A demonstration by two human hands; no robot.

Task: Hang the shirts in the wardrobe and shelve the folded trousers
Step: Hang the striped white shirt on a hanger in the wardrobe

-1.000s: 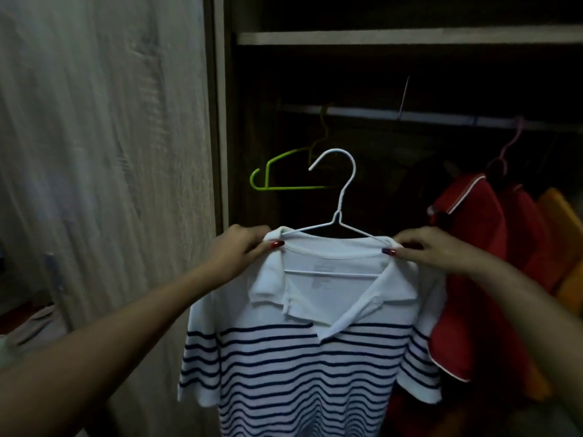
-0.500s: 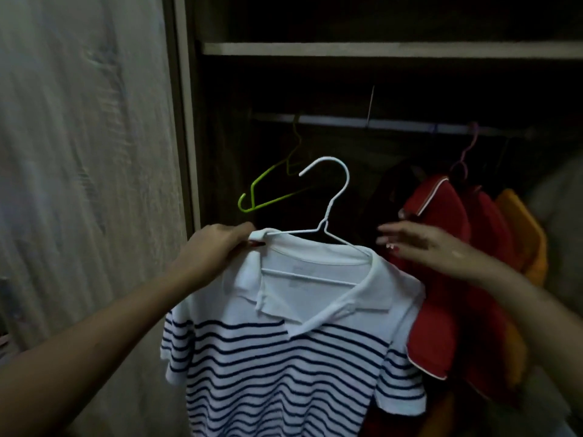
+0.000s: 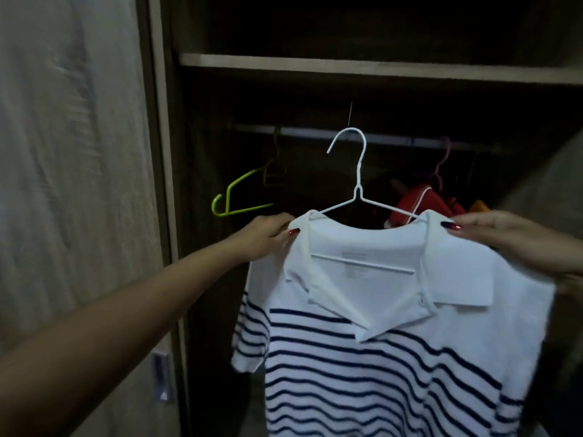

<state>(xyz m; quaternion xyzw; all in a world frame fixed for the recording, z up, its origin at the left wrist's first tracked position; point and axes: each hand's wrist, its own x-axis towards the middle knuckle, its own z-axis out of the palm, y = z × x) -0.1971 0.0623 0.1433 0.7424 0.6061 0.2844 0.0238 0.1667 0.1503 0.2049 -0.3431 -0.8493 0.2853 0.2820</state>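
A white polo shirt with navy stripes [image 3: 394, 342] hangs on a white wire hanger [image 3: 359, 171] in front of the open wardrobe. My left hand [image 3: 268, 236] pinches the shirt's left shoulder at the hanger's end. My right hand [image 3: 504, 238] grips the right shoulder. The hanger's hook is level with the wardrobe rail [image 3: 378, 138] but not over it. No folded trousers are in view.
An empty green hanger [image 3: 243, 197] hangs on the rail at the left. A red garment [image 3: 419, 203] on a pink hanger [image 3: 441, 165] hangs behind the shirt at the right. A wooden shelf [image 3: 362, 69] runs above the rail. The wardrobe door [image 3: 72, 184] stands at the left.
My right hand, which had let go and hovered near the red garment, grips the shirt's right shoulder again. The shirt and hanger have risen, bringing the hook up to rail height.
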